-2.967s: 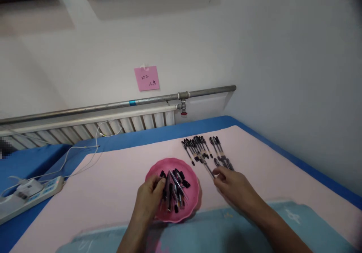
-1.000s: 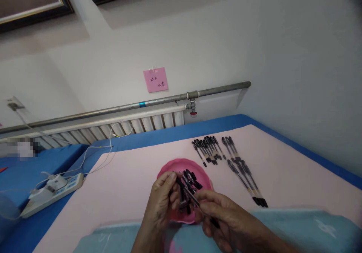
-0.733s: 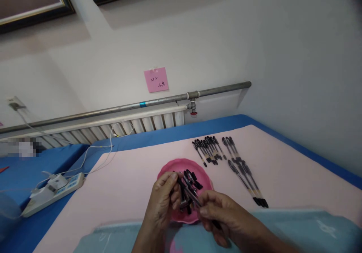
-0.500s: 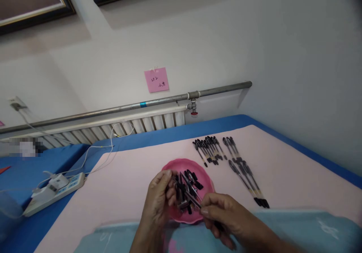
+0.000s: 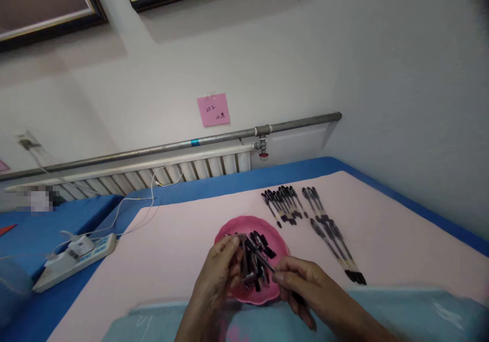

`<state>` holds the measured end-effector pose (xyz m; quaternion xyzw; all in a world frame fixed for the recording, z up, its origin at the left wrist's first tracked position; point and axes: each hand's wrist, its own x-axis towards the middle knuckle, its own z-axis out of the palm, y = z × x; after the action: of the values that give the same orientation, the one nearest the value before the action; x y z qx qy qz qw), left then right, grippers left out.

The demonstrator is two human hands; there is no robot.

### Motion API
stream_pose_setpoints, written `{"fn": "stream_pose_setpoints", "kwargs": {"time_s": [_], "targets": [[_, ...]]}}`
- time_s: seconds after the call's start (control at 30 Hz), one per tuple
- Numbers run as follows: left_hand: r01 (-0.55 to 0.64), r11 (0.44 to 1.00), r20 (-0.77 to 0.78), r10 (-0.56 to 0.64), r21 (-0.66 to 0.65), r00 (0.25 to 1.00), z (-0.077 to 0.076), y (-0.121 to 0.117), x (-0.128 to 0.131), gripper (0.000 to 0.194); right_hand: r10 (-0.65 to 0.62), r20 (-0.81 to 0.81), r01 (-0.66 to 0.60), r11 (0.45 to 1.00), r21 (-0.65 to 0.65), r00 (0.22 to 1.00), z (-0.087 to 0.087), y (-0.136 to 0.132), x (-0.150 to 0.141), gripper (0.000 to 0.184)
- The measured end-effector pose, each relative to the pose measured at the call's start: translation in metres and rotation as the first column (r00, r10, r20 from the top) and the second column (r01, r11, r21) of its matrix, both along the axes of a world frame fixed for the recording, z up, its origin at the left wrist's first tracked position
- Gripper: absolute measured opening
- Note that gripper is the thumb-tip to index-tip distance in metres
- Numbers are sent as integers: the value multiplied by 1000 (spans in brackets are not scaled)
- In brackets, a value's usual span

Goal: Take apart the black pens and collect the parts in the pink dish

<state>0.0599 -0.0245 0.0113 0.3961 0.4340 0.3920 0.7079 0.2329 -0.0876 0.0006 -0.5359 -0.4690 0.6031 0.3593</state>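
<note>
My right hand is closed around a dark pen, which slants up and left over a pink scalloped bowl. At the bowl's left side, my left hand has thumb and forefinger pinched close to the pen's far end. Whatever sits in that pinch is too small and blurred to make out. Black pen caps and other dark pen parts lie heaped in the bowl, partly hidden by my fingers.
Right of the bowl lie a dense row of black-capped pens and two smaller groups, one behind and one nearer. A power strip with plugs and white cables is at left. A radiator runs along the wall.
The left fingertips and the pen's far end have shifted slightly right over the bowl. My right hand keeps its hold on the pen. The view has moved a little.
</note>
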Motion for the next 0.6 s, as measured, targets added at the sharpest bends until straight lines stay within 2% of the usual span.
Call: {"fn": "stream_pose_setpoints", "kwargs": {"time_s": [0.07, 0.17, 0.33, 0.5, 0.6], "targets": [[42, 999, 123, -39, -15, 992, -2, -3, 5, 40, 25, -19, -25, 1000, 0, 1000, -4, 0, -2, 20], [-18, 1000, 204, 19, -7, 979, -5, -3, 10, 33, 52, -34, -52, 999, -1, 998, -7, -1, -4, 20], [-105, 994, 248, 101, 3, 963, -7, -3, 12, 29, 51, -52, -53, 998, -22, 997, -4, -2, -5, 19], [1, 1000, 269, 2, -10, 963, -6, -7, 16, 29, 42, -76, -43, 999, -10, 996, -4, -2, -6, 23], [-60, 998, 262, 63, -20, 963, -5, -4, 11, 29, 40, -64, -41, 999, -18, 997, -2, -3, -5, 19]]}}
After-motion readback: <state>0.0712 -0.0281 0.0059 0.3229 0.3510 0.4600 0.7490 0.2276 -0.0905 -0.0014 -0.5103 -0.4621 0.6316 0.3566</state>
